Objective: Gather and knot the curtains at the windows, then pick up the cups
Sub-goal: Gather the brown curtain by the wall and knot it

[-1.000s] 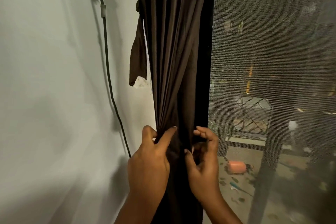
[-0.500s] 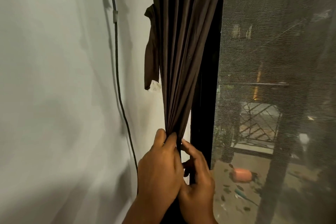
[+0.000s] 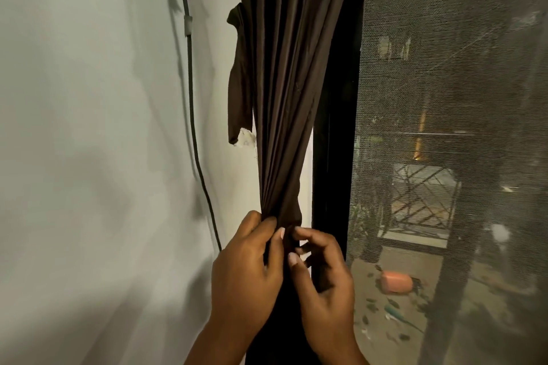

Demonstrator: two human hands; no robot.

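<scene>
Left of the grip a grey cable [image 3: 189, 104] runs down the pale wall [image 3: 89, 127], and a loose dark strap [image 3: 238, 80] hangs beside the curtain, above the hands. The left hand [image 3: 246, 272] grips the brown curtain [image 3: 284, 98] where its folds are bunched into a narrow neck, thumb and fingers curled round the cloth; the gathered folds fan out upward from that grip. Compared with half a second ago the two hands have drawn apart: the right hand [image 3: 323, 281], which was pressed against the left, now sits just to its right with fingers loosely curled, fingertips touching the bunched fabric at the grip, though whether it actually pinches the cloth cannot be told. Right of the hands stands the black window frame [image 3: 335, 157], then the mesh screen [image 3: 444, 98]
</scene>
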